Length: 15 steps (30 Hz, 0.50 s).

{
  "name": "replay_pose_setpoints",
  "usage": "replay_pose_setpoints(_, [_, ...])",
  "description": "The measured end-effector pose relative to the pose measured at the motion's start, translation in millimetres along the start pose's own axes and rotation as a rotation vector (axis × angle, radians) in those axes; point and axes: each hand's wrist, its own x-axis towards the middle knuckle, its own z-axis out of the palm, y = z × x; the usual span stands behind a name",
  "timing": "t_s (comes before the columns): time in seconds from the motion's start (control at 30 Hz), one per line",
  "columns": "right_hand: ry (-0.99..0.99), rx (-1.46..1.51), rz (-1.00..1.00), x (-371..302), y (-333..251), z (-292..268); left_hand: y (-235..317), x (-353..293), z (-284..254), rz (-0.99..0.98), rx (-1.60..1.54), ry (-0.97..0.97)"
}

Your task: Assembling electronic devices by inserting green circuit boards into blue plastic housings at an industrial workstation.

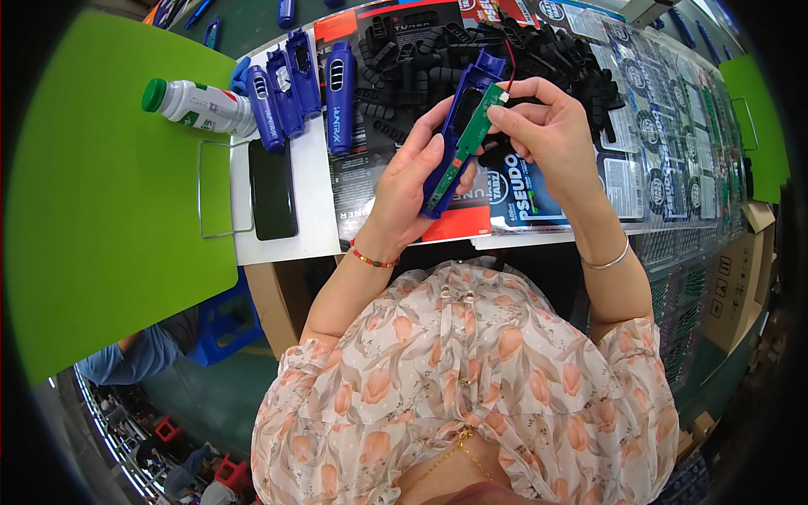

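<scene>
My left hand (410, 175) is closed round a long blue plastic housing (448, 172), tilted with its upper end to the right. Over the housing's open side lies a narrow green circuit board (476, 135). Thumb and fingers of my right hand (545, 126) pinch the board's upper end, beside a small white connector (502, 96). A thin red wire (512, 63) rises from there. Whether the board is seated in the housing I cannot tell. Left of my hands stand a closed blue housing (340, 99) and several others, some showing their hollow insides (301, 71).
Behind my hands spreads a heap of black plastic parts (404, 63). Clear packaging sheets (665, 126) cover the right side. On the left are a phone (273, 189), a white bottle with green cap (202, 105) and a large green panel (109, 210). A carton (730, 290) stands lower right.
</scene>
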Motion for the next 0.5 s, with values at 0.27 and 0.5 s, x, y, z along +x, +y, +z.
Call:
replay_pose_setpoints(0.27, [-0.052,-0.063,-0.003,-0.1,-4.4,-1.7,1.6,-0.9,3.8,-0.049,0.082,-0.018])
replay_pose_setpoints(0.5, [0.028,-0.102,-0.151,-1.5,4.4,7.2,0.5,0.3,1.3,-0.016,0.101,-0.026])
